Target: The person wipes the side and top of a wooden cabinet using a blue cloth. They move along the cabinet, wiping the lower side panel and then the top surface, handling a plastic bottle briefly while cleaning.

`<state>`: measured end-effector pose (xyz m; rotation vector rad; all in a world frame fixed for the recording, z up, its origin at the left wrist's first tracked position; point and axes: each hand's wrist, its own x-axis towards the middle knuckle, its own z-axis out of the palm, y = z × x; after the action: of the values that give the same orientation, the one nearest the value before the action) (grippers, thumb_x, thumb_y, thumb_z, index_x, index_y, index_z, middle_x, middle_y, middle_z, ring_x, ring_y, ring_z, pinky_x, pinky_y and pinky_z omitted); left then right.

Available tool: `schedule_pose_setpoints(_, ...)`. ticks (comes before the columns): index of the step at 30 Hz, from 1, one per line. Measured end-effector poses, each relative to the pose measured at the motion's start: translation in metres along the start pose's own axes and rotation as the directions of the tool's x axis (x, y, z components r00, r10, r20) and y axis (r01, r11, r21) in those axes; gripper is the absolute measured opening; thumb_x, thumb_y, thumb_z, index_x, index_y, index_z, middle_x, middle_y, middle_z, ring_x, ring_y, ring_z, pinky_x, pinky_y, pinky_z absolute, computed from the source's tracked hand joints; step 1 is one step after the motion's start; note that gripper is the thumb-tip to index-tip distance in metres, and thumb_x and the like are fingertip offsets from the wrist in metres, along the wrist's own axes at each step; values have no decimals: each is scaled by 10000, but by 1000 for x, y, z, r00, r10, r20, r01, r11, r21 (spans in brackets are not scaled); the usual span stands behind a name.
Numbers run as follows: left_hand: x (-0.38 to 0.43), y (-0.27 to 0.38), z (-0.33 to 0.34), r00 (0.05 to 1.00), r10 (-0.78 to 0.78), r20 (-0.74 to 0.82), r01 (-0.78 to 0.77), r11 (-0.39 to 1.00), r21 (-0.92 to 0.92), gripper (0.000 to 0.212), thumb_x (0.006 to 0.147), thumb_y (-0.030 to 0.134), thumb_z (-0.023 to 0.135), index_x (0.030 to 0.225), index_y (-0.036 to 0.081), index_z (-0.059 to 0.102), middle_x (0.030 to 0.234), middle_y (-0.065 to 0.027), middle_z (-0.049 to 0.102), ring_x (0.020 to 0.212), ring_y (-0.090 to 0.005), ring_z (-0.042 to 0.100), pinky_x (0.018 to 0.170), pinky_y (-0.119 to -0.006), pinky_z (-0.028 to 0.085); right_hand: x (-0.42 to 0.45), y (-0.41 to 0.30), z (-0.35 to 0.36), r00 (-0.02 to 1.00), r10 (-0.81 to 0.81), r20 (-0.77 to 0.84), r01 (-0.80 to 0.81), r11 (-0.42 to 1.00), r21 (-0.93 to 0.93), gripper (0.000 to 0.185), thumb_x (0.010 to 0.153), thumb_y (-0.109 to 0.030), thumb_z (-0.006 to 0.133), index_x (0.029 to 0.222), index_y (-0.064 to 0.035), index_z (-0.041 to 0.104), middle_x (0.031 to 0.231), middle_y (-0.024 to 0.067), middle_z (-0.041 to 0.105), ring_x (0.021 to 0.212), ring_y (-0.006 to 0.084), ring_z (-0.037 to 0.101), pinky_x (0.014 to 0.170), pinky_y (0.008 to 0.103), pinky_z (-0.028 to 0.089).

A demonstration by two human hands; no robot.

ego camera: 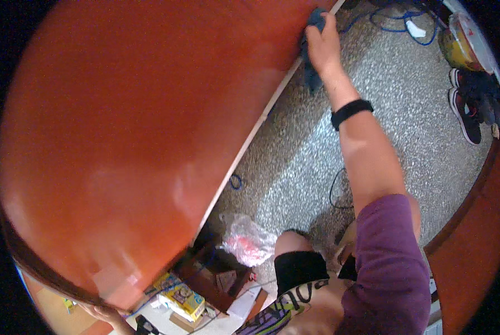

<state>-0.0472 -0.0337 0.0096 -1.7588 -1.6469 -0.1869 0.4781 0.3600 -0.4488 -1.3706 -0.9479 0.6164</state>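
Observation:
A large, glossy reddish-brown panel with a pale narrow edge fills the left and upper middle of the head view. At the top, my right hand holds a dark blue-green cloth against the panel's pale edge; part of the cloth hangs below it. The right wrist wears a black band. My left hand is at the lower left, against the panel's bottom corner and partly hidden by it, so its grip cannot be made out.
A clear plastic bag lies on the speckled floor near my knees. At the bottom are a yellow box and a brown open frame. Shoes, a yellow container and a blue cable are at the right.

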Motion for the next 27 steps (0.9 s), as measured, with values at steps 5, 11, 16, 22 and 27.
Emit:
schedule_pose_setpoints(5,-4,-3,1,991,-127,-30,126,992,-19,802,974,578,271,1417,-86,342,1470,-298,322,1368,-435,310,1114,-522,264,-198,-46,51,976,-6,217,-1,1000,31,409,757,-116,656,1127,1,524,1099,237,587,1058,408,553,913,470,441)
schedule_pose_setpoints(11,-3,2,4,977,-208,-46,203,973,-107,808,975,579,285,1402,-103,357,1444,-309,348,1326,-421,375,1069,-506,331,-400,-99,100,679,-2,734,-3,1000,5,427,689,-157,757,1054,-57,559,1016,197,575,923,409,524,805,503,436)
schedule_pose_setpoints(16,-5,-3,1,975,-218,-54,215,975,-56,848,957,619,305,1382,-111,385,1364,-304,433,1229,-410,463,998,-486,389,-405,-110,103,521,90,849,-81,995,-55,422,708,-142,742,1078,-55,559,1025,218,574,926,412,540,801,497,451)
schedule_pose_setpoints(22,-5,-3,4,961,-265,-78,256,961,-108,847,952,622,316,1373,-107,405,1343,-297,459,1217,-399,472,990,-478,391,-297,-103,90,973,222,65,-230,956,183,356,780,-80,606,1104,15,496,1006,257,578,950,420,565,837,459,457)
schedule_pose_setpoints(27,-3,5,11,976,-202,-79,191,974,-122,844,952,619,319,1375,-106,403,1351,-296,453,1227,-398,465,998,-478,386,-333,-157,93,953,-195,233,175,979,103,380,715,-54,639,1064,-22,493,934,212,559,870,394,557,777,432,455)
